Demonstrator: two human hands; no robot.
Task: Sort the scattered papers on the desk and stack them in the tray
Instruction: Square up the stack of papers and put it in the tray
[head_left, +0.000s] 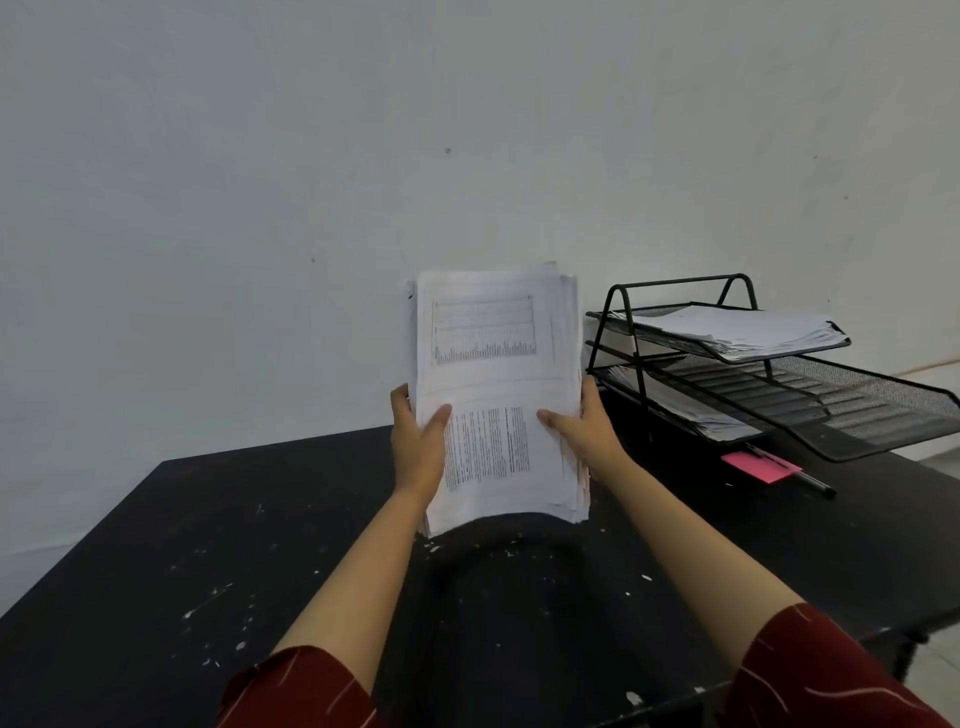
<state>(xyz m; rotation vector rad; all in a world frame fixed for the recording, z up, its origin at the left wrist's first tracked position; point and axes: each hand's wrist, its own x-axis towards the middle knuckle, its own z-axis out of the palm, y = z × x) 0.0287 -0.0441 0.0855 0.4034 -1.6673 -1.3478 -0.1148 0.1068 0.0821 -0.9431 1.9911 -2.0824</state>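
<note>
A thick stack of printed white papers (498, 384) stands upright on its bottom edge on the black desk (208, 571). My left hand (418, 447) grips its left side, thumb on the front sheet. My right hand (582, 428) grips its right side the same way. To the right stands a black three-tier mesh tray (883, 400). Its top tier holds a pile of papers (737, 330), the bottom tier holds more papers (691, 410), and the middle tier, pulled forward, shows bare mesh.
A pink sticky note (756, 466) and a black pen (810, 483) lie on the desk under the tray's front. White paint flecks dot the desk top. A plain white wall rises behind the desk. The desk's right edge drops off near the tray.
</note>
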